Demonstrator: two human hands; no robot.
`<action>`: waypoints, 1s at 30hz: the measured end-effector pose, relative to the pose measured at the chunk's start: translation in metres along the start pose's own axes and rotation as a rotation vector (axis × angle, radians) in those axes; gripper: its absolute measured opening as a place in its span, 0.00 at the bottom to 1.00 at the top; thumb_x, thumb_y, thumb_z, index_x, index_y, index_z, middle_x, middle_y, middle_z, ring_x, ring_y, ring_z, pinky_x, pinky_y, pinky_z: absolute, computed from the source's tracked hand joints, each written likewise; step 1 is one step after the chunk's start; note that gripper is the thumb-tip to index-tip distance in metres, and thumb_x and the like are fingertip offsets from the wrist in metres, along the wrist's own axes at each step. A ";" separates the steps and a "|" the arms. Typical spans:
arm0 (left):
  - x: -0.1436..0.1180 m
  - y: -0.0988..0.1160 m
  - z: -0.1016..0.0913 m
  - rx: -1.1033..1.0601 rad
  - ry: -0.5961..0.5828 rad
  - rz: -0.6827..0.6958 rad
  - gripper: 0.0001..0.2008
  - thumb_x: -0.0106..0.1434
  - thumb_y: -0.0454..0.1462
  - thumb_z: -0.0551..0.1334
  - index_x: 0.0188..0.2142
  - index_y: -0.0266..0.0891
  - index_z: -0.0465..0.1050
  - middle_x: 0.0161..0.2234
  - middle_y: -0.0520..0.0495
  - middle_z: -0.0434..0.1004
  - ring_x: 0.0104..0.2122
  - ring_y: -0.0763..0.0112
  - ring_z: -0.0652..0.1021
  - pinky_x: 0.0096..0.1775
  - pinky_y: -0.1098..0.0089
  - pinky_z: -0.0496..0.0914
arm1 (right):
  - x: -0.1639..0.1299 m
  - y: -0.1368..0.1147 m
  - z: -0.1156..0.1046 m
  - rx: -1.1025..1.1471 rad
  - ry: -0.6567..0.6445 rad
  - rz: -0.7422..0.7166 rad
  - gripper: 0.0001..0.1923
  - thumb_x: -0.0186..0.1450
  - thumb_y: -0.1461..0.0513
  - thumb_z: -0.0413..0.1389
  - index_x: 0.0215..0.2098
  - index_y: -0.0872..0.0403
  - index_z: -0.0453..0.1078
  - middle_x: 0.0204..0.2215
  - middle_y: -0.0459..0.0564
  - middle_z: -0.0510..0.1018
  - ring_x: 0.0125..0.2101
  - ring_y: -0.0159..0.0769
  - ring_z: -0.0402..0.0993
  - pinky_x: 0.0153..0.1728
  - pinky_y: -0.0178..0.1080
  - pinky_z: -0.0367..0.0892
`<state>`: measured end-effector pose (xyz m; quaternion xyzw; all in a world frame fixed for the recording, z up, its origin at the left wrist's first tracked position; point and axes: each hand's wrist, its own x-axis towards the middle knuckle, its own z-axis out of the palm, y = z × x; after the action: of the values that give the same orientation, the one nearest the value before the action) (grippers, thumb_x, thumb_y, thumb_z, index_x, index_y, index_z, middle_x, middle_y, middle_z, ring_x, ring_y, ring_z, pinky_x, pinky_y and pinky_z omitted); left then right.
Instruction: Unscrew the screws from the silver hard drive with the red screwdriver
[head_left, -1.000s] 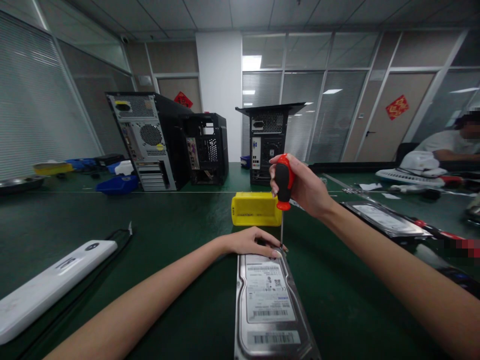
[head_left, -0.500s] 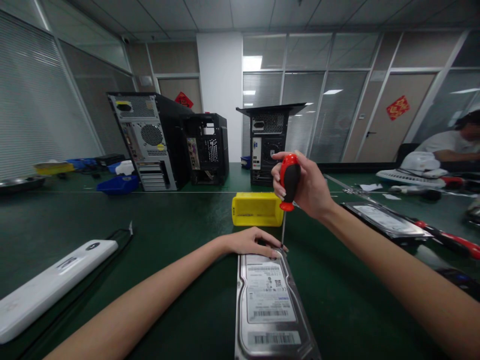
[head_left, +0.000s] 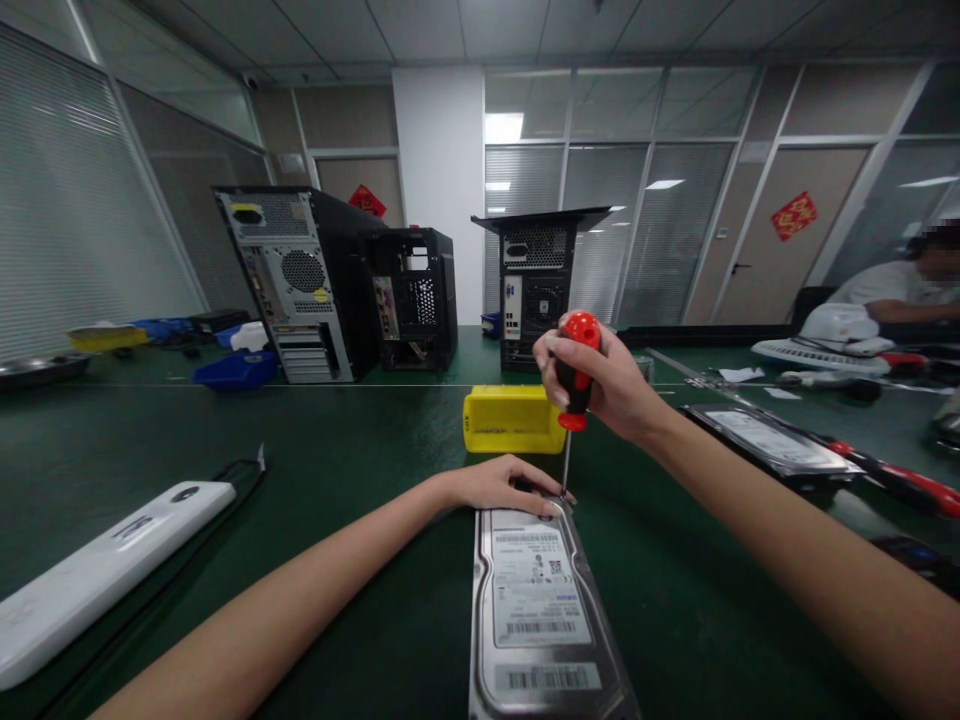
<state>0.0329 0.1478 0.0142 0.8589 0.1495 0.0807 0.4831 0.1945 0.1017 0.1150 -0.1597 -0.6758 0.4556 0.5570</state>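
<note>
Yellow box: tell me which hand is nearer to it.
Right. The right hand, gripping the screwdriver, is beside the yellow box; the left hand rests nearer the camera, on the hard drive.

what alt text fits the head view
A right hand holds a red-and-black screwdriver upright, tip at the far corner of a hard drive steadied by the left hand on a green table; a yellow box sits behind.

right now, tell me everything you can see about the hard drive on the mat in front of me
The hard drive is a silver, metal-looking block lying flat, label side up, on the green mat. Its white sticker shows barcodes and small print too fine to read. The left hand rests on its far edge, and the tip of the red and black screwdriver, held upright in the right hand, meets its far right corner.
</note>
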 end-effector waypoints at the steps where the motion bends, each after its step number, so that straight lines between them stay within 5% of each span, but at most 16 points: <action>1: 0.000 0.000 0.000 -0.002 0.001 0.000 0.19 0.63 0.45 0.62 0.52 0.45 0.73 0.48 0.50 0.76 0.46 0.65 0.75 0.48 0.70 0.67 | 0.000 0.001 0.000 0.005 -0.014 -0.002 0.12 0.61 0.59 0.60 0.35 0.51 0.59 0.23 0.37 0.69 0.15 0.22 0.63 0.16 0.29 0.58; 9: 0.000 0.000 -0.001 -0.007 -0.009 0.001 0.19 0.63 0.44 0.62 0.53 0.44 0.72 0.49 0.50 0.76 0.48 0.64 0.75 0.49 0.69 0.67 | 0.001 0.002 -0.001 0.013 -0.039 0.017 0.11 0.63 0.59 0.58 0.38 0.51 0.60 0.21 0.36 0.67 0.15 0.22 0.60 0.17 0.29 0.56; 21: -0.001 0.001 -0.004 0.038 0.009 -0.052 0.20 0.61 0.45 0.63 0.52 0.45 0.73 0.48 0.50 0.76 0.47 0.64 0.75 0.47 0.69 0.67 | -0.001 0.011 -0.004 0.026 -0.044 0.087 0.17 0.61 0.60 0.58 0.47 0.50 0.62 0.31 0.43 0.69 0.25 0.29 0.67 0.27 0.35 0.68; 28: -0.003 0.004 -0.004 0.044 -0.022 -0.025 0.19 0.62 0.44 0.63 0.52 0.45 0.73 0.46 0.50 0.77 0.44 0.67 0.76 0.42 0.71 0.68 | 0.014 -0.009 -0.018 -0.034 0.238 -0.086 0.17 0.60 0.59 0.60 0.45 0.48 0.61 0.33 0.43 0.68 0.25 0.27 0.67 0.24 0.33 0.68; 30: -0.005 0.008 -0.010 0.043 0.103 -0.023 0.17 0.59 0.44 0.65 0.47 0.42 0.77 0.41 0.48 0.79 0.38 0.68 0.78 0.37 0.72 0.69 | 0.019 -0.015 -0.034 -0.169 0.386 -0.146 0.20 0.61 0.56 0.59 0.48 0.44 0.58 0.32 0.42 0.68 0.22 0.27 0.67 0.19 0.33 0.65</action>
<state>0.0267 0.1497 0.0263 0.8619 0.1860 0.1160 0.4572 0.2235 0.1225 0.1372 -0.2408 -0.6021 0.3170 0.6921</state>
